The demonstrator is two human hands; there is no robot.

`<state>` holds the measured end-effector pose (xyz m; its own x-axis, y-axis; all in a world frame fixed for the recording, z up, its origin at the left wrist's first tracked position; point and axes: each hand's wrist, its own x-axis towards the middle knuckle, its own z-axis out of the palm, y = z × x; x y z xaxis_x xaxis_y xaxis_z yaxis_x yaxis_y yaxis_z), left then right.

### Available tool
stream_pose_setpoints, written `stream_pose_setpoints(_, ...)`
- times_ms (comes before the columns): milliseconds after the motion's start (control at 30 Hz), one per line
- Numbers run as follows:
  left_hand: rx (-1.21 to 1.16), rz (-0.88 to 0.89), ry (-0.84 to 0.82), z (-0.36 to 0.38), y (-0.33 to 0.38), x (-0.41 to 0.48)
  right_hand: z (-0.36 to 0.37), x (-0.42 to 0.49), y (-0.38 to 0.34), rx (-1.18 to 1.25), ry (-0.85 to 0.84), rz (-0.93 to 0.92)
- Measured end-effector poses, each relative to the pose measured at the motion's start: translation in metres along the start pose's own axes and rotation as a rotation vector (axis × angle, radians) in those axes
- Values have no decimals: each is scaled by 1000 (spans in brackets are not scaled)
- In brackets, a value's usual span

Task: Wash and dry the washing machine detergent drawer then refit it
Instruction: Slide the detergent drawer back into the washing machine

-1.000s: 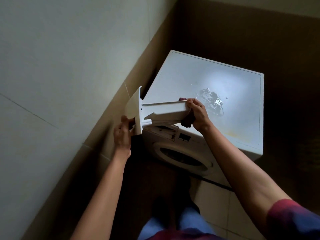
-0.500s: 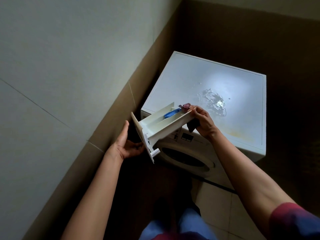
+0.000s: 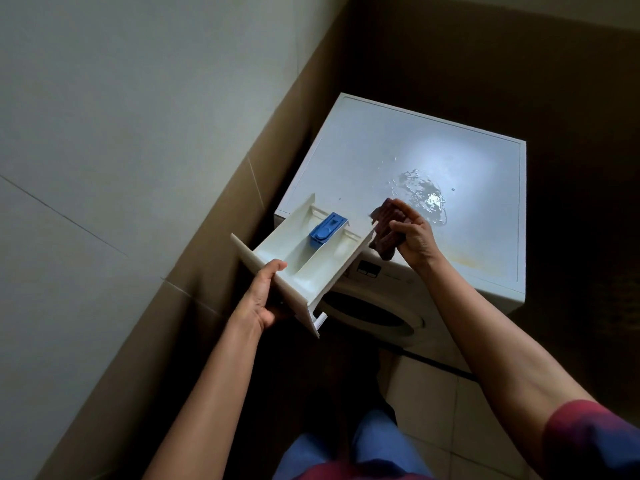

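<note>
The white detergent drawer (image 3: 304,268) is held level in the air, its open compartments facing up, with a blue insert (image 3: 327,231) in the middle. My left hand (image 3: 262,299) grips its front panel at the near end. My right hand (image 3: 414,239) holds a dark reddish cloth (image 3: 386,233) against the drawer's far right corner. Under and behind the drawer stands the white washing machine (image 3: 398,161), the drawer's far end over its front left corner.
A puddle of water (image 3: 420,195) lies on the machine's top. The round door (image 3: 367,313) faces me below the drawer. A tiled wall runs close on the left. Pale floor tiles and a dark cable lie at the lower right.
The drawer has turned from lying on its side to compartments up. My left hand let go of it, hung open beside it, then closed on the front panel. The right hand shifted to the cloth at the far corner.
</note>
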<state>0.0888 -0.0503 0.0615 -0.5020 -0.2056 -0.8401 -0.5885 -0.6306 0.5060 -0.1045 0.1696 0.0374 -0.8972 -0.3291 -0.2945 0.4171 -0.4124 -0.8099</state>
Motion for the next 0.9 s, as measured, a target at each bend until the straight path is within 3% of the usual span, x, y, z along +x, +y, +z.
stream_pose_setpoints(133, -31, 29, 68, 3, -17, -2, 2, 10, -1, -241, 223, -138)
stream_pose_setpoints(300, -65, 68, 132, 6, -37, 6, 8, 23, 9, -694, 273, -297)
stream_pose_setpoints(633, -189, 143, 199, -5, -74, 8, 13, 36, 41, -1189, -6, -343)
stream_pose_setpoints(767, -236, 100, 231, -15, -88, 20, 6, 41, 53, -1487, -199, -332)
stream_pose_setpoints(900, -296, 49, 260, -13, -93, 31, 5, 39, 58, -1555, -244, -343)
